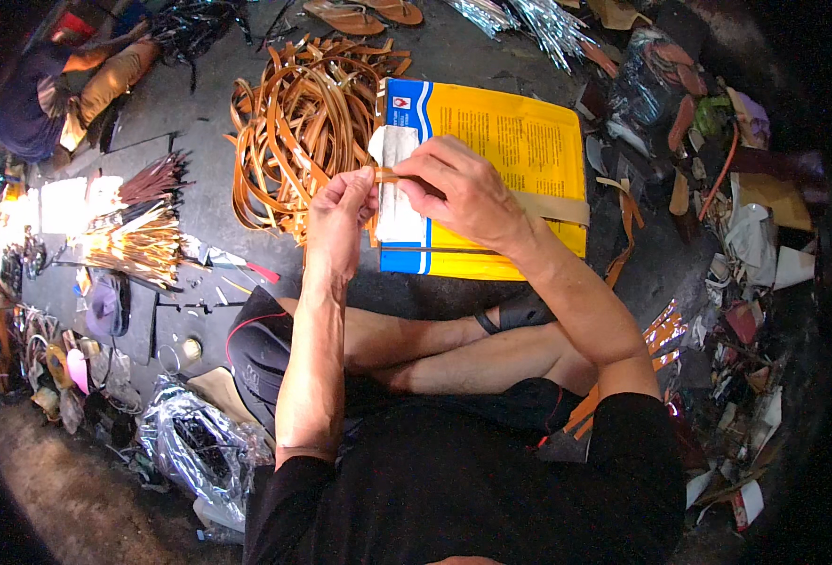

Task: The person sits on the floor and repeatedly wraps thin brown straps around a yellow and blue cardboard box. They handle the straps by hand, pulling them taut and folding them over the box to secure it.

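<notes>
Between my two hands a thin brown strip (386, 176) is pulled across, over the edge of a yellow and blue flat panel (510, 132). My left hand (345, 202) pinches one end between thumb and fingers. My right hand (468, 193) grips the strip from the other side, fingers curled over the panel. Beneath lies a white pad (399, 212) fixed on the panel's blue side. A tan band (555, 208) runs across the panel by my right wrist. Beyond my left hand is a tangled heap of glossy brown strips (294, 141).
Brown sandals (364, 14) lie at the far side. Bundles of strips (138, 240) and another person (58, 94) are to the left. Plastic bags and scraps (745, 245) crowd the right. A clear plastic bag (195, 443) sits near left. My crossed legs (435, 350) are close by.
</notes>
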`<state>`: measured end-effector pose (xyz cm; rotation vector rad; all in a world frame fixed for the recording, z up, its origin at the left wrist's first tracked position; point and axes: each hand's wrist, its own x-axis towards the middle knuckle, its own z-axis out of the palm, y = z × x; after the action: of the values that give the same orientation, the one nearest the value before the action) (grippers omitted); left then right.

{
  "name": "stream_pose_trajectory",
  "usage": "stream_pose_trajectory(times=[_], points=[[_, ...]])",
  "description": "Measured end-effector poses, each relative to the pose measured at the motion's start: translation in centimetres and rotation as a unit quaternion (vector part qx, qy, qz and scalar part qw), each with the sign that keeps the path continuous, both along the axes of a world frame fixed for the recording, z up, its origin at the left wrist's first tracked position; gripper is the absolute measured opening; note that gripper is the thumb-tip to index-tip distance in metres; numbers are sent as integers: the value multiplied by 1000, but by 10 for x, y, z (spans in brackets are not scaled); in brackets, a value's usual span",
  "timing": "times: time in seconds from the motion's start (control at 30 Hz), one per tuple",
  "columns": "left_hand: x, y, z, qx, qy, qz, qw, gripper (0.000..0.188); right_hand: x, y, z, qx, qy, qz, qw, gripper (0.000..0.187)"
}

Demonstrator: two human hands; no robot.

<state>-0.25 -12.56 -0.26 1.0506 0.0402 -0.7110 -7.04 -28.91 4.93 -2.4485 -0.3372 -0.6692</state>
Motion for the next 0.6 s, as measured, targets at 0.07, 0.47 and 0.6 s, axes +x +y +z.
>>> stream_pose_trajectory(times=[0.07, 0.47, 0.6], points=[[2, 2, -2, -13, 10, 3, 1000, 16, 1, 0, 1, 6, 5, 5, 1000, 12], [2, -4, 8, -191, 197, 82, 958, 13, 12, -2, -2, 62, 36, 10, 997, 15], [-1, -10, 5, -31, 0, 46, 998, 16, 13, -2, -3, 56, 28, 22, 998, 14]])
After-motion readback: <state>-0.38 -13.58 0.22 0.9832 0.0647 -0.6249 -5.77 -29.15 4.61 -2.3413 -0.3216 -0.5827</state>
